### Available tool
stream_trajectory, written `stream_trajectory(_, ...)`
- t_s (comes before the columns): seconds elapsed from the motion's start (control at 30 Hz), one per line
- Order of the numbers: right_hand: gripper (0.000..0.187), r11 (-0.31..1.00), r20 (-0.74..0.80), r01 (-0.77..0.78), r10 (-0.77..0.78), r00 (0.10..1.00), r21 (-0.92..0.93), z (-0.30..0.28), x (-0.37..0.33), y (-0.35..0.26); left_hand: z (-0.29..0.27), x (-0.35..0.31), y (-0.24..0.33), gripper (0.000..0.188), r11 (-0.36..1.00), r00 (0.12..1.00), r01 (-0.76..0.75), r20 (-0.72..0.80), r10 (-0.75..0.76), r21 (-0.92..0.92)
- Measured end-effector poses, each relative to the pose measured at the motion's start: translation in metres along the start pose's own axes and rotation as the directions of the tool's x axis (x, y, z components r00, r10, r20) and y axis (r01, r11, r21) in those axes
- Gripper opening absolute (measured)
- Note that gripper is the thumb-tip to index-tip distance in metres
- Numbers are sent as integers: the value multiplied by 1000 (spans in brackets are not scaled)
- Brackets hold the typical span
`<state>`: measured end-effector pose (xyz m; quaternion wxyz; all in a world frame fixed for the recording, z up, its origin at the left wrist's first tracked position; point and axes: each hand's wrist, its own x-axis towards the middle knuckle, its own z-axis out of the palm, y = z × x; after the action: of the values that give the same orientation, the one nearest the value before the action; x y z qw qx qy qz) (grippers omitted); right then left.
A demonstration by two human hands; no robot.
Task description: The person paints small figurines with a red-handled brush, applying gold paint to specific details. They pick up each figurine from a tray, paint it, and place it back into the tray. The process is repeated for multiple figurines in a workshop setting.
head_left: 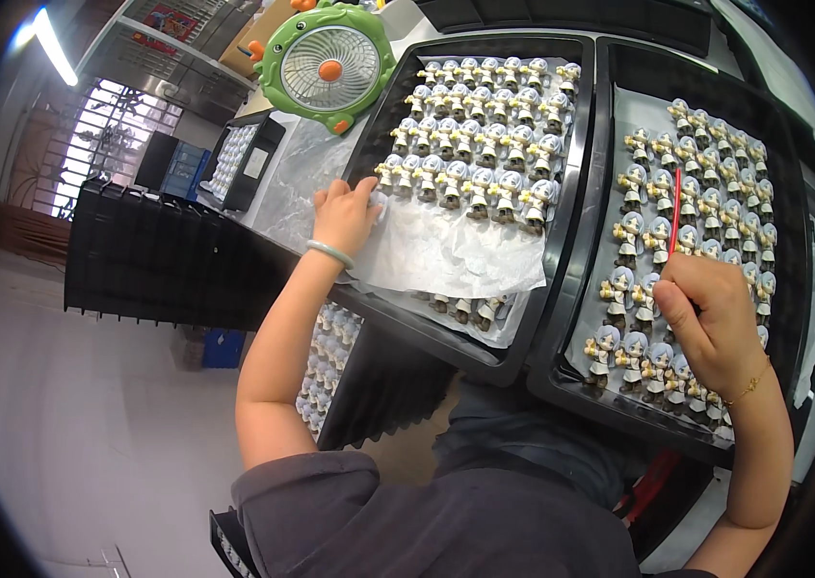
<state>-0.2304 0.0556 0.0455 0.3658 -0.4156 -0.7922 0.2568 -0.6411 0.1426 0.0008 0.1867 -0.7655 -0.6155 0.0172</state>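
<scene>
My left hand (pixel 342 220), with a pale bangle at the wrist, is at the left side of the middle black tray (pixel 576 154). Its fingers close around a small pale figurine (pixel 381 204), mostly hidden by them, just below the lowest row of standing figurines (pixel 477 188). White paper (pixel 465 255) lies under those rows, and more figurines show beneath its near edge. Over the right black tray (pixel 562 371), my right hand (pixel 711 318) is closed in a fist on a thin red stick (pixel 677 212) pointing away from me. Figurines (pixel 631 352) stand in rows around that hand.
A green animal-shaped fan (pixel 330 67) stands beyond the middle tray. Stacked black trays (pixel 167 255) stand at the left. A tilted tray of figurines (pixel 328 356) is below the table edge. A smaller box (pixel 239 159) holds pale pieces.
</scene>
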Motion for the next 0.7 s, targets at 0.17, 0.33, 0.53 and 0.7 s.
stream_trajectory(0.17, 27, 1000, 45, 14, -13, 999, -24, 0, -2, -2, -25, -3, 3, 57, 978, 970, -207, 123, 209, -33)
stream_trajectory(0.33, 28, 999, 105, 26, -21, 994, -40, 2, -2, -2, -28, -1, 3, 56, 980, 962, -190, 191, 197, -59)
stream_trajectory(0.53, 29, 999, 119, 30, -26, 993, -33, 2, -4, -5, -20, -3, 3, 51, 952, 941, -306, 155, 302, 1)
stream_trajectory(0.7, 29, 1000, 108, 28, -27, 994, -10, 2, -3, -5, -14, 0, -3, 49, 974, 965, -224, 148, 218, 20)
